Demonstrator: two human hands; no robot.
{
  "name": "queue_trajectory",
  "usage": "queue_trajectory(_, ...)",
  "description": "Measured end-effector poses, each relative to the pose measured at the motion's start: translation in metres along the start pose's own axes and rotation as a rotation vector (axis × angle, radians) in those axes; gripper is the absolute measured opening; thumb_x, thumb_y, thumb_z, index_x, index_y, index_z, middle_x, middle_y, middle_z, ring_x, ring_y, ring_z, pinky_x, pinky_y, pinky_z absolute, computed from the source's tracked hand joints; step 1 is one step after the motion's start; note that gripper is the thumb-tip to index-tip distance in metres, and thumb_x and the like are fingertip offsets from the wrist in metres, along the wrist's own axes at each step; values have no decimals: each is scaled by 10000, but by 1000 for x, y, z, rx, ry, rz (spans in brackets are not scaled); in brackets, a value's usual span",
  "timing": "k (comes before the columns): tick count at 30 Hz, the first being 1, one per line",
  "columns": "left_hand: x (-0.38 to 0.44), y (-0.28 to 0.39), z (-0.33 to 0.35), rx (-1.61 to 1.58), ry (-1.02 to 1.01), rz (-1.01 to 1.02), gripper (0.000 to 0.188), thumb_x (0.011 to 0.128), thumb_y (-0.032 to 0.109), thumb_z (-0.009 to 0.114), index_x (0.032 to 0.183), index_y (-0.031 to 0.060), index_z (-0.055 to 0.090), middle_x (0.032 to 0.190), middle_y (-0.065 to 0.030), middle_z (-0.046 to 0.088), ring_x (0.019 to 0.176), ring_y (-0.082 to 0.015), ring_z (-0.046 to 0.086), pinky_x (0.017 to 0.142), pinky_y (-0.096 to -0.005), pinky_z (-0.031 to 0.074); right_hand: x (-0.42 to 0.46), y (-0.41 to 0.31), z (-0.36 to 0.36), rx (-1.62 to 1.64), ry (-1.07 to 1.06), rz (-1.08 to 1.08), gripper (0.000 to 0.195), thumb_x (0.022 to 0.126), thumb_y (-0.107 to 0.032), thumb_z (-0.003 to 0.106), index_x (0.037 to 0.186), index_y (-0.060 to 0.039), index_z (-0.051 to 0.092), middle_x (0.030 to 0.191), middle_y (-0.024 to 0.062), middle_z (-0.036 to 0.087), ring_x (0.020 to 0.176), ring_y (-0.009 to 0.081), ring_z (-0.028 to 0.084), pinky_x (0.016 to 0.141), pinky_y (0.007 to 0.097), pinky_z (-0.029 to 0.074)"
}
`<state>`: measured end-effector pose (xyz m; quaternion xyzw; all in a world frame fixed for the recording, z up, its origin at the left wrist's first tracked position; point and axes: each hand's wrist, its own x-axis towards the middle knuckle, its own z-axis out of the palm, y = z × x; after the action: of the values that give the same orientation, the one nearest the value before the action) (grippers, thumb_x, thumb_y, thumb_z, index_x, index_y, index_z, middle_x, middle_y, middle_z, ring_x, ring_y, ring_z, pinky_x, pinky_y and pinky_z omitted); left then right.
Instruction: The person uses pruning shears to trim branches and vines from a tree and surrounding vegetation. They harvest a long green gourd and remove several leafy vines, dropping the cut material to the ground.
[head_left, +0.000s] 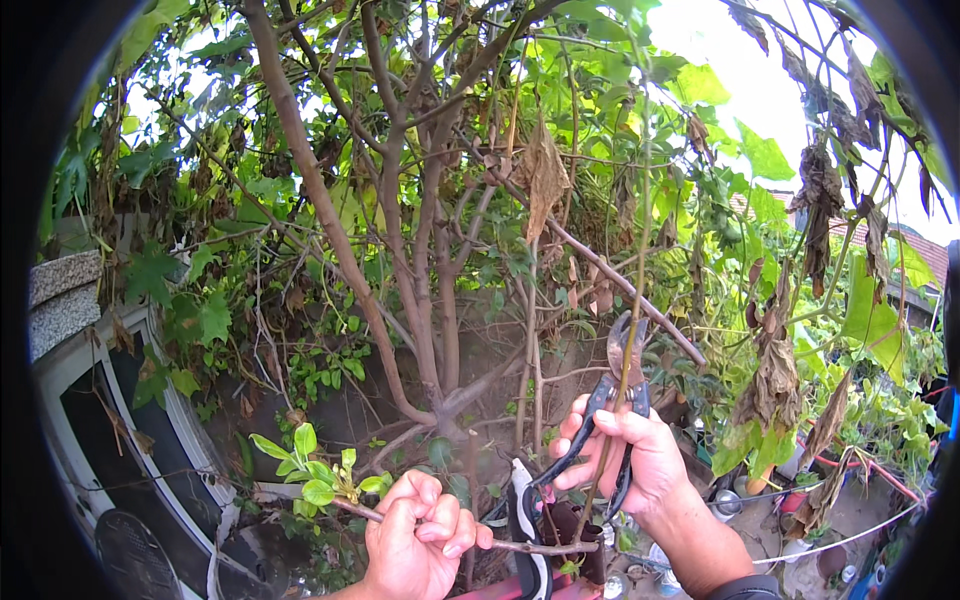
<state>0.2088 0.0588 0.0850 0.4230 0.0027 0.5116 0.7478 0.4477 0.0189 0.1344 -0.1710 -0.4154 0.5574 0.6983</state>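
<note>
My left hand (424, 525), at the bottom centre, is closed around a thin woody twig (525, 548) with fresh green leaves (315, 472) at its left end. To the right, my right hand (630, 450) holds pruning shears (626, 360) with black handles, the blades pointing up and apart. A long thin green-brown stem (643, 225) runs upright in front of the shears, under my right thumb, and down to the twig's right part. A black-and-white curved tool handle (525, 525) stands between my hands; the rest of that tool is hidden.
A multi-stemmed tree (431, 300) rises ahead, with a cut branch (630, 289) slanting down behind the shears. Withered leaves (776, 382) hang at right. A white-framed window (142, 420) is at left. Pots and jars (726, 504) stand on the ground near a pale cord (847, 541).
</note>
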Motion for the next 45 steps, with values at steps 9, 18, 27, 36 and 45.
queue_trajectory(9,-20,-67,4,-22,-31,-421,76,944,113,437,898,73,483,766,-46,501,781,-225,582,803,-392,499,-123,5,-43,-293,374,-316,347,814,-196,697,1042,47,602,857,168,653,724,354,647,581,388,512)
queue_trajectory(18,-33,-148,-47,788,-456,-649,625,853,357,770,1330,60,498,1223,-92,588,1173,-217,557,944,-371,477,-189,-27,-70,-691,678,-365,354,787,-205,722,989,70,627,802,120,664,618,166,635,454,217,373)
queue_trajectory(27,-28,-159,-59,1781,-663,-171,495,816,318,733,1161,-8,589,1203,-192,566,1105,-368,537,930,-477,421,-317,-45,-125,-1116,1192,-283,285,716,-199,673,875,31,614,683,71,608,500,108,509,457,237,350)
queue_trajectory(36,-24,-154,-57,1704,-555,-237,501,806,213,739,1221,2,553,1210,-201,575,1138,-383,542,946,-484,413,-465,17,-180,-1127,1476,258,158,639,-95,667,766,-3,655,712,30,653,607,140,576,583,275,452)
queue_trajectory(45,-24,-142,-41,1621,-574,-274,452,800,151,693,1203,-5,562,1131,-222,578,1050,-428,557,908,-484,424,-658,188,-213,-241,1760,585,239,904,-262,619,789,-65,689,685,73,679,521,166,600,414,318,356)
